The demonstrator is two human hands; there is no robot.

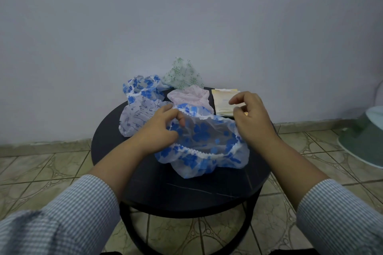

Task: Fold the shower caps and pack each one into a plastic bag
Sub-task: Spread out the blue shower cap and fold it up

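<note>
We see the blue cap (204,143) in the middle of the round black table (186,190), with its white elastic rim turned up and open toward us. It is thin, half clear, with blue flowers, and it lies crumpled and unfolded. The left hand (160,128) grips its left rim, with the fingers curled into the plastic. The right hand (251,119) is at the right rim; its fingers are bent, but we cannot tell if it really holds the cap.

Behind the cap lie four more caps: a pink cap (189,95) touching it, a pale cap (137,117) with dark print at the left, a second blue cap (143,87) behind that one, and a green cap (182,74) next to the wall. A flat stack of bags (222,102) lies at the right, partly behind the right hand.
</note>
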